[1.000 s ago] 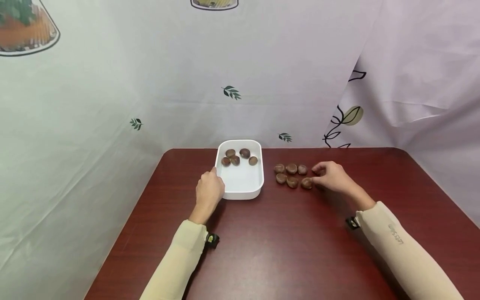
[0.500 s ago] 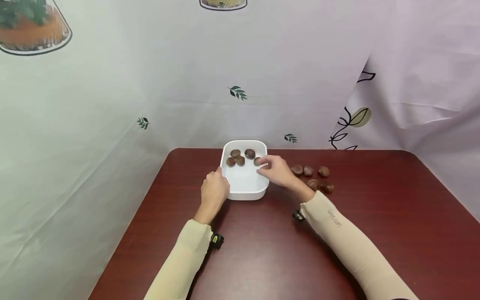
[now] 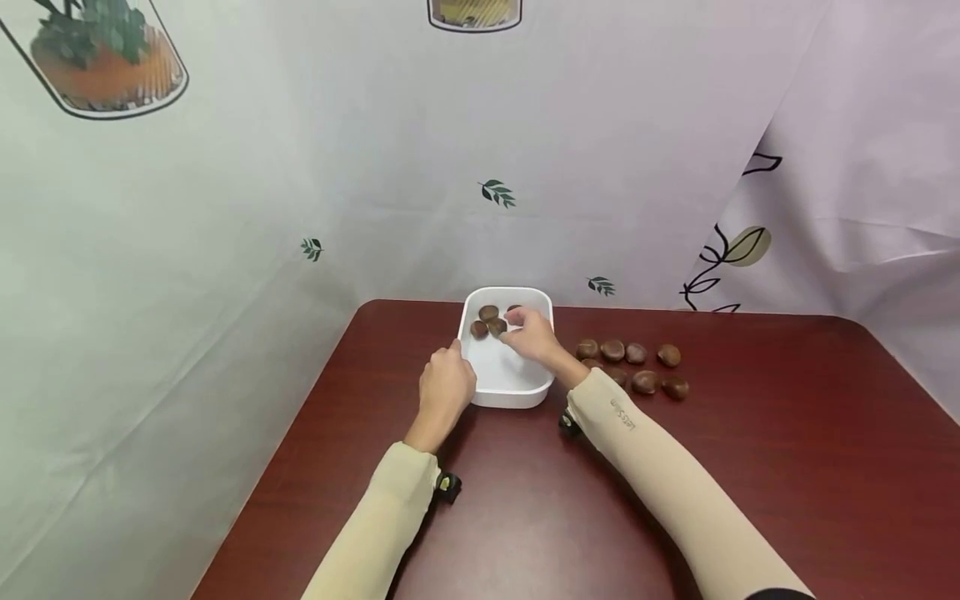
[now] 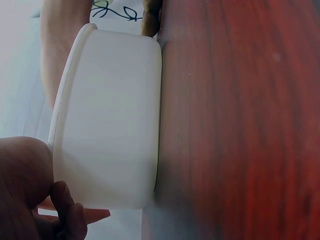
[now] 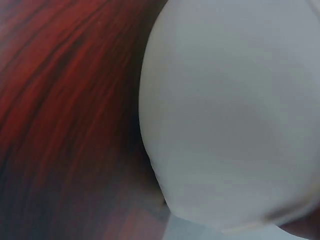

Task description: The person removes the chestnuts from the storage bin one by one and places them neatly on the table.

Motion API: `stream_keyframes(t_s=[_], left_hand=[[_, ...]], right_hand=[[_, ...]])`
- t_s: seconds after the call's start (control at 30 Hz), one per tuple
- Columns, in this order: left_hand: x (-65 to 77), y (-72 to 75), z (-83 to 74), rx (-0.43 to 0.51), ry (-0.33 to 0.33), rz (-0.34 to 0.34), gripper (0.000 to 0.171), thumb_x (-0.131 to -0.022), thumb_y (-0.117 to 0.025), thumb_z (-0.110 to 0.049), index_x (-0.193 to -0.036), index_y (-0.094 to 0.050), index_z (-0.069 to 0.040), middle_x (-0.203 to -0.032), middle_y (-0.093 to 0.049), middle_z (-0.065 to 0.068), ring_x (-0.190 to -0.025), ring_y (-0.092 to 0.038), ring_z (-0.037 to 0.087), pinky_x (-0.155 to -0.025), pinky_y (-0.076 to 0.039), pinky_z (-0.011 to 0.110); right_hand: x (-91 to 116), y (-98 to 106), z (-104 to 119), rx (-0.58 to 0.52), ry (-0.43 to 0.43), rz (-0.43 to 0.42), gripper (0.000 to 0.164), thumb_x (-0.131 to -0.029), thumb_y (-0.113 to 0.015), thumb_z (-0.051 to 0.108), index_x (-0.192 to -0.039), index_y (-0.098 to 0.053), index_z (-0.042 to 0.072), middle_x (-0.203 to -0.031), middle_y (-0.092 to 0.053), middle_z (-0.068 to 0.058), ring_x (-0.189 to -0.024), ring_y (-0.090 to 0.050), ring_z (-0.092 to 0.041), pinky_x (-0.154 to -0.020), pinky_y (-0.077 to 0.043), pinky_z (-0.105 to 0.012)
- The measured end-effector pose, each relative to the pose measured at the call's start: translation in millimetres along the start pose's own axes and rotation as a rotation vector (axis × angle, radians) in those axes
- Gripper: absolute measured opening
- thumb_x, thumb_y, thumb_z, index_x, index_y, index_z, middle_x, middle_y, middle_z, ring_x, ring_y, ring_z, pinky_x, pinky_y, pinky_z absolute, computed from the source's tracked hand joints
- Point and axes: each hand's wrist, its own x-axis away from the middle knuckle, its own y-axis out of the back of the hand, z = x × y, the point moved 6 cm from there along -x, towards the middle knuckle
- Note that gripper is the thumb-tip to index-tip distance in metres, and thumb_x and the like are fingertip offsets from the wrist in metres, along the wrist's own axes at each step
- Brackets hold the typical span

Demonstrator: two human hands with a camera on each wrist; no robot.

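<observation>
In the head view, a white rounded container [image 3: 506,400] stands near the back of the table. My left hand [image 3: 446,383] grips its near left side, thumb over the rim; the left wrist view shows curled fingers [image 4: 75,220] against its outer wall. My right hand [image 3: 534,336] reaches over the right rim into the container. Its thumb and forefinger tips are right at a chestnut [image 3: 496,327]; I cannot tell if they pinch it. Two more chestnuts lie beside it, and another [image 3: 513,309] is partly hidden by the forefinger. Blurred container wall [image 5: 230,110] fills most of the right wrist view.
Right of the container, several chestnuts lie in two rough rows on the dark red table [image 3: 510,517], including a back-row chestnut [image 3: 669,355] and a front-row chestnut [image 3: 675,387]. A patterned pale curtain [image 3: 405,242] hangs behind the table's far edge.
My right hand has gone left from the chestnut rows to the container, then deeper in, past where the rightmost chestnut lay. The left hand keeps its hold. The head view has shifted slightly.
</observation>
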Motion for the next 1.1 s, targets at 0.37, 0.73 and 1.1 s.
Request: stream_keyframes(t_s=[0.37,0.73,1.1], left_hand=[[-4.3,-1.7,-5.3,0.003,0.005,0.01,0.039,-0.095,-0.049,-0.01,-0.129,-0.063,0.001,-0.095,-0.067,0.021,-0.082,-0.069,0.043,-0.066,-0.055,0.053],[-0.7,-1.6,-1.0,0.001,-0.012,-0.008,0.038,-0.093,-0.049,-0.008,-0.126,-0.063,0.003,-0.092,-0.067,0.023,-0.079,-0.069,0.045,-0.064,-0.055,0.054],[1.1,0.1,-2.9,0.006,-0.021,-0.012,0.037,-0.093,-0.049,-0.008,-0.125,-0.063,0.004,-0.091,-0.066,0.023,-0.079,-0.068,0.045,-0.064,-0.055,0.054]], right_hand=[[-12,-14,-7,0.227,0.043,0.115,0.072,-0.081,-0.075,0.015,-0.144,-0.046,0.0,-0.14,-0.053,-0.023,-0.126,-0.052,-0.037,-0.105,-0.041,-0.045],[-15,-29,-9,0.245,0.072,0.195,0.071,-0.082,-0.076,0.013,-0.145,-0.046,0.0,-0.139,-0.054,-0.023,-0.124,-0.054,-0.034,-0.103,-0.042,-0.041],[-18,-31,-9,0.266,0.143,0.181,0.061,-0.077,-0.078,0.009,-0.135,-0.058,0.001,-0.13,-0.062,-0.021,-0.123,-0.057,-0.034,-0.104,-0.043,-0.041]])
